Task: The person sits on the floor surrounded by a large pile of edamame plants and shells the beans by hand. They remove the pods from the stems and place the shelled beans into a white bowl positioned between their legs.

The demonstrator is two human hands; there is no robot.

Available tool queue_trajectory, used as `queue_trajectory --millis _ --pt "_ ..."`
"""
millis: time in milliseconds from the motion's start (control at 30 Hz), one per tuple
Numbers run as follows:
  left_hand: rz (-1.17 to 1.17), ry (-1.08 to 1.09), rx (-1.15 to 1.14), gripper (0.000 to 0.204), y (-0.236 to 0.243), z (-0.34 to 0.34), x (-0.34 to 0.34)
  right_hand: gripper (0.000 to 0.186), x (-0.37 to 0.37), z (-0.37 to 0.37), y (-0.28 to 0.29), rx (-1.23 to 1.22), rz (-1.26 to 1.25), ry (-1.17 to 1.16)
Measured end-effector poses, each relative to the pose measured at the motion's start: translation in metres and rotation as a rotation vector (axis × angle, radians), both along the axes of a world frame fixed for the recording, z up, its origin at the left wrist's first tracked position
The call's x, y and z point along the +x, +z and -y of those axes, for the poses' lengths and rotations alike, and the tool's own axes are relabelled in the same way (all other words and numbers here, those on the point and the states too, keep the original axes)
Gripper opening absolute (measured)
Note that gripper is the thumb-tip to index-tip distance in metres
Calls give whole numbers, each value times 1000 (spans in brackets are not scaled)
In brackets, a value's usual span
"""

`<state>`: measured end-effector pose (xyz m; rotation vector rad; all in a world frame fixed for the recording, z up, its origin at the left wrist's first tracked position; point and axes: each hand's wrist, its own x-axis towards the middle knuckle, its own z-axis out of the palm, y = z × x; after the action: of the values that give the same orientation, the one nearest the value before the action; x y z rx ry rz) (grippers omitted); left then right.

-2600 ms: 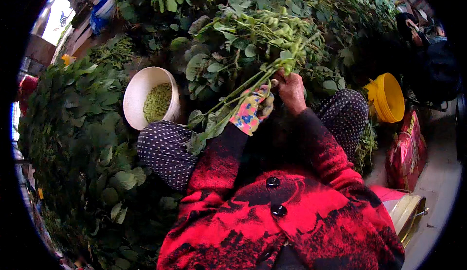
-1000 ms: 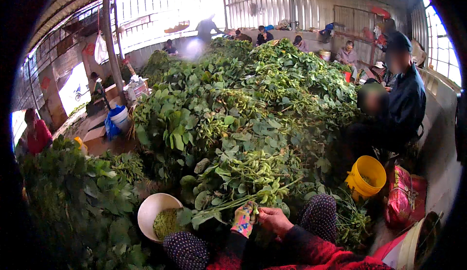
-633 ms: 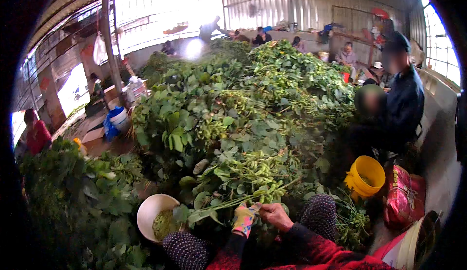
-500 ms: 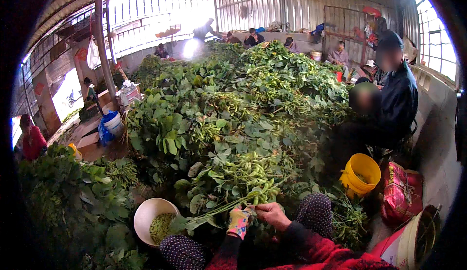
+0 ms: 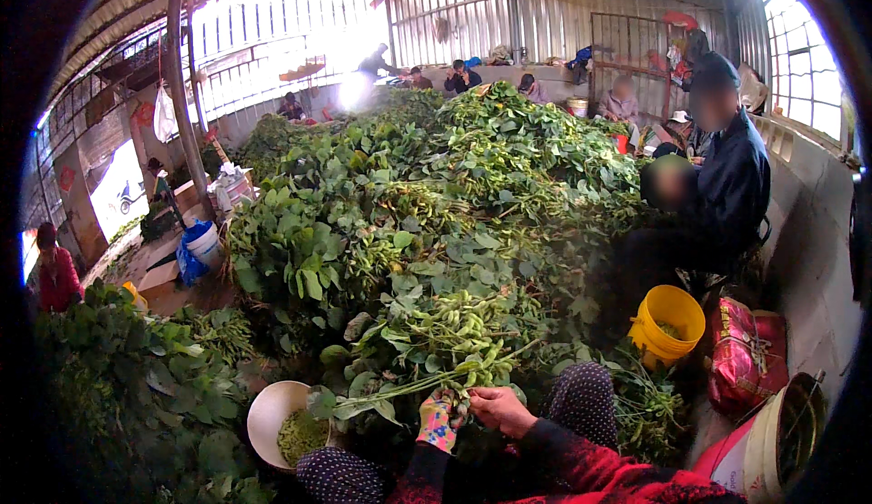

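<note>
- Clock positions read from the middle of the view. Corrugated wall (image 5: 463, 27) closes the far side, 12 to 1 o'clock.
- Main heap (image 5: 436, 213): leafy green plants with pods among them, filling the middle and rising toward 12 o'clock. Several people sit beyond it.
- Side pile (image 5: 127, 400): darker leafy growth, 8 o'clock.
- Seated person in dark clothing (image 5: 734, 177): 3 o'clock, at the edge of the main heap.
- Red bundle (image 5: 747, 354): shiny wrapping, tied, 4 o'clock.
- Cream bucket (image 5: 758, 454): 4 o'clock, farther out toward the rim of the view, tilted.
- Yellow bucket (image 5: 677, 302): 4 o'clock, just beside the red bundle on its inner side; some green matter inside.
- White bucket (image 5: 262, 418): 7 o'clock, near the wearer's left dotted knee (image 5: 341, 479), mouth tilted toward the camera.
- Podded stalks (image 5: 443, 378): 6 o'clock, lying slantwise across the near edge of the main heap, pods toward the right end.
- Left hand (image 5: 437, 420): 6 o'clock, flowered glove, fingers curled around the stalks.
- Right hand (image 5: 502, 410): bare, 6 o'clock, thumb and fingers pinched together just beside the left fingertips. Contents of the pinch too small to tell.
- Green beans (image 5: 302, 436): small, loose, gathered low in the white bucket.
</note>
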<state>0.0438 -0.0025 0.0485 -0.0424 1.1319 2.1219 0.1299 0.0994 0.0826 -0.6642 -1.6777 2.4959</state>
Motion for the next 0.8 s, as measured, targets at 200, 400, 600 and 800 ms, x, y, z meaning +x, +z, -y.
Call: queue_trajectory --millis 200,400,600,800 --pt "-406 69 -373 13 -62 -13 -23 17 -9 -1 -34 821 -212 -4" --pt "-117 60 -64 18 -1 -5 -1 20 -6 -2 -33 1069 -321 -66" --pt "-5 81 -23 11 9 -4 2 21 -4 -9 -20 834 -214 -1" --pt "-156 180 -101 15 -21 -9 -6 22 -3 0 -8 1039 -168 96"
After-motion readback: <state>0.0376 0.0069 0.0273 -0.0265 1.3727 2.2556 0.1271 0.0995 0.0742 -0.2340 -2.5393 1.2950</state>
